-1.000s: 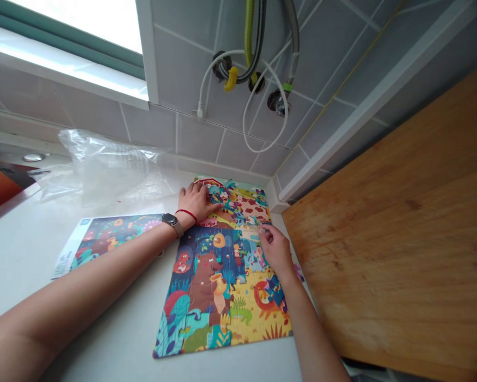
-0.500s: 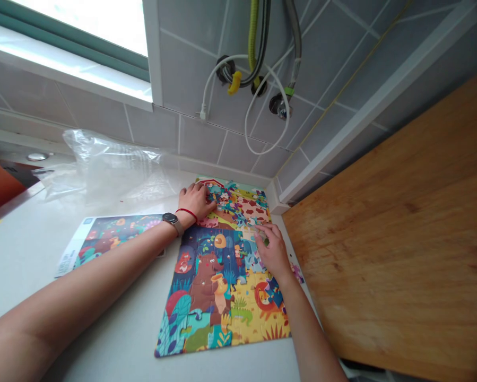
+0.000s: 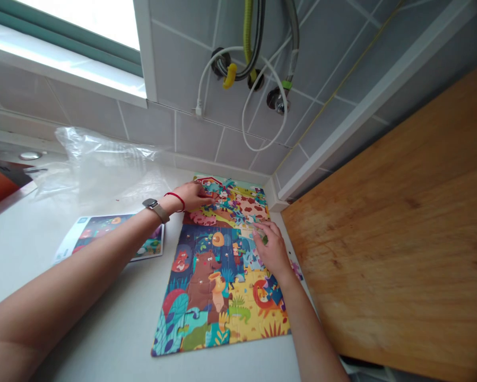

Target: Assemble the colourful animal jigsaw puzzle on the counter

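Jigsaw puzzle (image 3: 218, 276), animal scene, lies flat on the white counter (image 3: 114, 329), pushed into the corner between the tiled wall (image 3: 190, 138) and a wooden board (image 3: 401, 239). It looks nearly all joined.

Left hand (image 3: 190, 195) reaches across to the far-left part, fingers spread and resting on the pieces, gripping nothing. A watch (image 3: 155, 208) and a red string (image 3: 175, 199) sit on the wrist, and the forearm runs low over the counter.

Right hand (image 3: 272, 249) is on the right-middle, palm down, with the fingertips bent onto a pale piece. Pinching it or only pressing it: cannot tell.

To seat well, judged: hold the far rows steady with the left hand and press straight down with the right, no sliding, so neighbouring tabs stay locked.

One loose piece (image 3: 297, 270) lies just beside the right edge. Printed picture sheet (image 3: 103, 236) is to the left, clear plastic bag (image 3: 98, 164) beyond it.
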Demonstrator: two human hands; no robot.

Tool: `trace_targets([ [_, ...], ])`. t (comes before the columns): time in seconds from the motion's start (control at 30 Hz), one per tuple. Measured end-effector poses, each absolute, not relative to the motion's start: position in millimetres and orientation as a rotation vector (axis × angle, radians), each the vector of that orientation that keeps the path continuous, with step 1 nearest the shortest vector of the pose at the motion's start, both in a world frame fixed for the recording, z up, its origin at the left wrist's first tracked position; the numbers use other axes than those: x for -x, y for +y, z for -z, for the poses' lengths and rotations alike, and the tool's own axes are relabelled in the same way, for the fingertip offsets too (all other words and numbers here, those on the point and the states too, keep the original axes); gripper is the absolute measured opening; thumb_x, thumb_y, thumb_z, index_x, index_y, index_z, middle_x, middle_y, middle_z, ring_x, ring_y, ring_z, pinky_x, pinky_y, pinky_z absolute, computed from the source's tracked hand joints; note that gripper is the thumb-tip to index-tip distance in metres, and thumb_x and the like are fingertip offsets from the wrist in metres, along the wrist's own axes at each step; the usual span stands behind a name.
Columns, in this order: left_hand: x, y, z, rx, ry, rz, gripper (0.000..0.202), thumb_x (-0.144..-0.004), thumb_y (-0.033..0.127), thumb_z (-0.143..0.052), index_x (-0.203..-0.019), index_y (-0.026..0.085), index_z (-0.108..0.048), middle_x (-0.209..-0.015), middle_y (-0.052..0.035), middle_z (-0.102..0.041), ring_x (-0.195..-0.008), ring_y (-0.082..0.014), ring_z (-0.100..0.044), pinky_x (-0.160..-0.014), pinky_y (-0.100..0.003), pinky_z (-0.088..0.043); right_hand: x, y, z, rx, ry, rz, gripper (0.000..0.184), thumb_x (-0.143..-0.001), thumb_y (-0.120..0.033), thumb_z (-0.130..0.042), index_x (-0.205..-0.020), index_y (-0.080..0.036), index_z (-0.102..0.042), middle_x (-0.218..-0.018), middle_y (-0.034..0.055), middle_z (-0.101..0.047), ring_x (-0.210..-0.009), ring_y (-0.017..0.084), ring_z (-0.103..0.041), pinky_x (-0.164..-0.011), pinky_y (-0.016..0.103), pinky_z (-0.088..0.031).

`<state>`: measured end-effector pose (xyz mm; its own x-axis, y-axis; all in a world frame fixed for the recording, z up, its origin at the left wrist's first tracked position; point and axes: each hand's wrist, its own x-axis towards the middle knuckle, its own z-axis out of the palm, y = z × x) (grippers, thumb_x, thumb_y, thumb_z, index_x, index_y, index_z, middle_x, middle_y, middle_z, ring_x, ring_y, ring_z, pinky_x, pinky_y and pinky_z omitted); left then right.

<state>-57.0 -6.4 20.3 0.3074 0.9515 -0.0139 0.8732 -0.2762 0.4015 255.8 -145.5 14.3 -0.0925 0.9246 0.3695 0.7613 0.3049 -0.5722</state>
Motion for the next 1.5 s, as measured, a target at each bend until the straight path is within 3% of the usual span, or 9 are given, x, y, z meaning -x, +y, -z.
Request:
trace_targets([
  [0.1,53.9,-13.0,-25.0,-2.265,1.654,-0.24,0.069,-0.065,0.06,-0.085,-0.119,0.019,-0.07,-0.134,-0.0155,-0.066,-0.123,-0.0359,-0.063,-0.1,-0.039,-0.054,-256.5,-145.7,-15.8,1.498,-1.894,-0.301,0.029,-0.098,-0.036,-0.059,-0.119,-0.024,-0.076,-0.118,0.0115,-0.066,-0.118,0.028,-0.063,-0.11,0.046,-0.05],
  [0.23,47.1,-22.0,-30.4,-2.263,1.669,-0.203,0.051,-0.073,0.048,-0.085,-0.112,0.019,-0.07,-0.135,-0.0154,-0.064,-0.129,-0.0354,-0.06,-0.104,-0.041,-0.053,-259.7,-146.6,-15.9,1.5,-1.948,-0.318,0.034,-0.095,-0.041,-0.065,-0.125,-0.026,-0.073,-0.126,0.0115,-0.063,-0.124,0.029,-0.062,-0.113,0.047,-0.049],
  [0.37,39.4,-30.0,-36.7,-2.242,1.696,-0.28,0.056,-0.07,0.036,-0.091,-0.118,0.019,-0.067,-0.137,-0.0157,-0.063,-0.129,-0.0354,-0.06,-0.105,-0.042,-0.053,-263.6,-145.4,-12.0,1.496,-1.986,-0.283,0.05,-0.092,-0.045,-0.069,-0.137,-0.025,-0.066,-0.142,0.0142,-0.056,-0.136,0.033,-0.054,-0.119,0.052,-0.043],
  [0.63,11.0,-50.2,-57.0,-2.114,1.605,-0.568,0.021,-0.086,0.023,-0.078,-0.106,0.021,-0.072,-0.099,-0.0081,-0.078,-0.101,-0.0283,-0.074,-0.087,-0.035,-0.056,-262.4,-144.0,-17.3,1.442,-1.886,-0.312,0.042,-0.096,-0.044,-0.064,-0.131,-0.023,-0.069,-0.139,0.0159,-0.061,-0.135,0.031,-0.057,-0.12,0.054,-0.042],
  [0.83,-33.5,-91.6,-51.2,-1.997,1.24,-0.69,0.015,-0.09,0.027,-0.076,-0.103,0.021,-0.073,-0.083,0.0015,-0.08,-0.077,-0.016,-0.076,-0.069,-0.022,-0.054,-258.1,-144.8,-24.1,1.344,-1.595,-0.765,0.044,-0.094,-0.05,-0.067,-0.13,-0.023,-0.069,-0.115,0.0115,-0.075,-0.104,0.027,-0.073,-0.09,0.042,-0.061],
  [0.97,-48.8,-109.8,-41.0,-1.949,1.131,-0.665,0.011,-0.09,0.026,-0.076,-0.097,0.019,-0.073,-0.078,0.0018,-0.08,-0.073,-0.0157,-0.077,-0.065,-0.021,-0.052,-260.8,-143.8,-23.7,1.401,-1.587,-0.804,0.038,-0.087,-0.05,-0.075,-0.112,-0.021,-0.078,-0.091,0.0071,-0.076,-0.081,0.023,-0.071,-0.076,0.036,-0.06],
  [1.1,-50.7,-112.7,-35.6,-1.97,1.099,-0.63,0.012,-0.093,0.028,-0.072,-0.098,0.018,-0.074,-0.074,0.0013,-0.079,-0.068,-0.0156,-0.075,-0.061,-0.022,-0.05,-262.1,-143.8,-24.0,1.435,-1.639,-0.912,0.037,-0.084,-0.047,-0.076,-0.11,-0.021,-0.08,-0.094,0.0079,-0.079,-0.083,0.024,-0.072,-0.072,0.034,-0.059],
  [1.33,-35.7,-91.6,-30.2,-2.206,1.092,-0.632,0.027,-0.095,0.013,-0.054,-0.104,0.02,-0.078,-0.103,-0.006,-0.081,-0.096,-0.0217,-0.075,-0.085,-0.03,-0.054,-268.2,-140.7,-17.3,1.519,-1.744,-0.767,0.027,-0.089,-0.04,-0.068,-0.102,-0.021,-0.082,-0.1,0.0087,-0.081,-0.086,0.024,-0.073,-0.081,0.038,-0.058],
  [1.5,-22.6,-76.8,-27.1,-2.376,0.975,-0.549,0.032,-0.09,0.008,-0.055,-0.102,0.024,-0.079,-0.108,-0.0038,-0.08,-0.105,-0.0209,-0.072,-0.098,-0.033,-0.052,-269.7,-139.2,-12.1,1.518,-1.849,-0.658,0.026,-0.093,-0.035,-0.064,-0.105,-0.024,-0.084,-0.103,0.009,-0.08,-0.094,0.024,-0.073,-0.086,0.037,-0.058],
])
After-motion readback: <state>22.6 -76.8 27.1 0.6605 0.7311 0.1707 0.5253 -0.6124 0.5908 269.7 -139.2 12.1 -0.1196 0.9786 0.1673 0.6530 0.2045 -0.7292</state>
